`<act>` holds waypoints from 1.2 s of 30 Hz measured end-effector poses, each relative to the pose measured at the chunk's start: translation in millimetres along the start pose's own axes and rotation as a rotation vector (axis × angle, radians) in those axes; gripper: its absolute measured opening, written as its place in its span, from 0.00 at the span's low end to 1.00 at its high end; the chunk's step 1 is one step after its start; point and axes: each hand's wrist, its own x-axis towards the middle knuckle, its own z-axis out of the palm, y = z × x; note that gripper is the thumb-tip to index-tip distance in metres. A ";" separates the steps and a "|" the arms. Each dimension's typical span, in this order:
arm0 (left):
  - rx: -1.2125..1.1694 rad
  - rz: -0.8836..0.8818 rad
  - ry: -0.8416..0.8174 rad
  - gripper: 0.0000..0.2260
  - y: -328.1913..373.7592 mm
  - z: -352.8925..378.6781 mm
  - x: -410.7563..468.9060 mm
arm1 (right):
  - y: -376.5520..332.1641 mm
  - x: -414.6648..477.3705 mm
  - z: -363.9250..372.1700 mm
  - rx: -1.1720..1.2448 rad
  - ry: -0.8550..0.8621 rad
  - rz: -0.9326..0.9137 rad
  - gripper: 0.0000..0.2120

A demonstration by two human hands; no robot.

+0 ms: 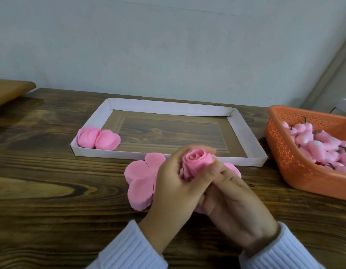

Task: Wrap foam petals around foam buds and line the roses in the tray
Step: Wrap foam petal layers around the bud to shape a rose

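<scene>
**Foam rose (195,160) number three in the making; two lie in the tray (244,136)**

Two finished roses (98,140) sit side by side, touching, in the near left corner of the tray. They start a row along its front wall, and the tray's floor to their right and behind them holds no others.

The foam rose being made is held just above the table (51,181), in front of the tray's near edge. The left hand (174,183) curls its fingers round the flower's left side. The right hand (232,197) closes on its right side and base, fingers bent against the petals. The spiral centre is formed and several layers look wrapped.

A flat pink petal sheet (141,181) lies on the table under and to the left of the hands, so outer petals probably remain to be folded on.

To the right, an orange basket (296,167) holds a heap of foam buds (313,146). Judging by that supply, the job is in its early part, with many roses left to wrap and line up.
</scene>
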 end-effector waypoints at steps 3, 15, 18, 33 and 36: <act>0.047 0.029 0.067 0.18 -2.1 -1.4 0.4 | -0.3 0.9 0.1 0.093 0.032 -0.107 0.17; 0.220 0.020 0.105 0.13 1.4 2.3 6.7 | 0.0 -1.4 -0.2 -0.192 0.221 -0.317 0.21; 0.244 0.014 0.170 0.14 8.9 -6.4 25.3 | -0.5 -1.8 0.5 -0.153 0.234 -0.324 0.23; 1.267 -0.282 -0.275 0.10 -27.4 -148.4 140.3 | -7.4 -1.8 0.3 -0.089 0.276 -0.257 0.13; 1.434 -0.295 -0.364 0.09 -30.4 -150.1 137.8 | -7.7 -1.8 -0.2 -0.079 0.283 -0.249 0.11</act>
